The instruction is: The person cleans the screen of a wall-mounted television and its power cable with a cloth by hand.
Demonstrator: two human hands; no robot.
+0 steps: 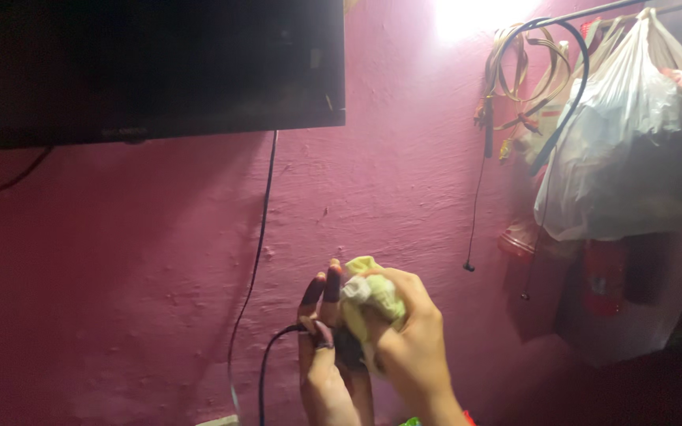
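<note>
My left hand [321, 359] is raised in front of the pink wall, gripping a small dark object [349, 347] with a black cable [266, 371] running down from it. What the object is stays unclear, as the hands mostly cover it. My right hand [408, 339] clutches a crumpled pale yellow-green cloth [369, 296] and presses it against the top of the dark object. The two hands touch each other low in the middle of the view.
A dark flat screen [151, 67] hangs on the pink wall [372, 181] at upper left, a thin cable [258, 252] dropping from it. At right, white plastic bags [633, 158], cords [522, 71] and red items hang from a rail. A bright light [475, 16] glares above.
</note>
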